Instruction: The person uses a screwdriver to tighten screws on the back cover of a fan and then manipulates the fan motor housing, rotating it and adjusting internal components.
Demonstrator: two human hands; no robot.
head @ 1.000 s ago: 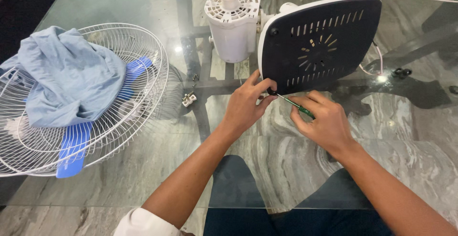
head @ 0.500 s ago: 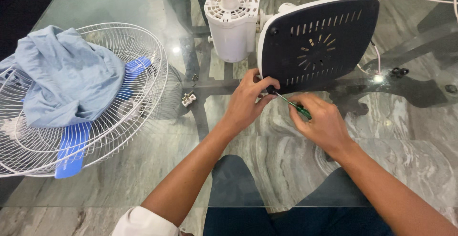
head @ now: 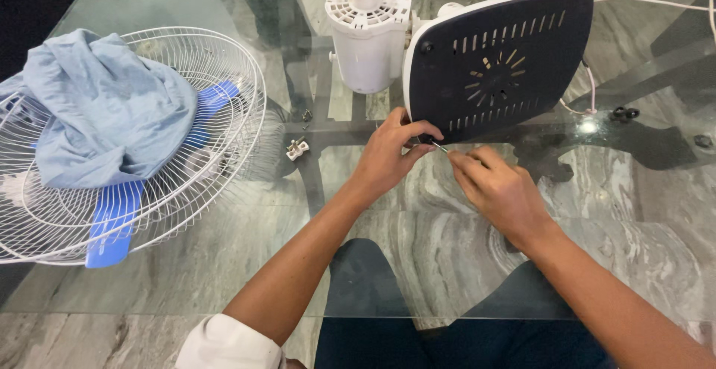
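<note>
- Holding a thin screwdriver in our right hand, we have the fingers curled shut around its handle, so only the metal shaft shows past the fingertips.
- Its tip meets the lower left corner of the dark fan base, which stands tipped on edge on the glass table just beyond our grip.
- Our left hand is pinched closed on that same corner, thumb and forefinger pressing the rim right where the tip sits; whether a screw is between them we cannot tell.
- Both hands are nearly touching, with the shaft bridging the small gap between them.
- Just behind the left hand, joined to the base, stands the white motor housing, upright, its vented top and bare spindle facing up.
- Well to the left of our grip lies a white wire fan guard, dished like a bowl; inside it rest a blue fan blade and a crumpled light blue cloth that covers most of the blade.
- Between the guard and our left hand, a small white plug lies on the glass, with a tiny dark piece just beyond it.
- A white cord runs off to the right from behind the base, well clear of our right hand.
</note>
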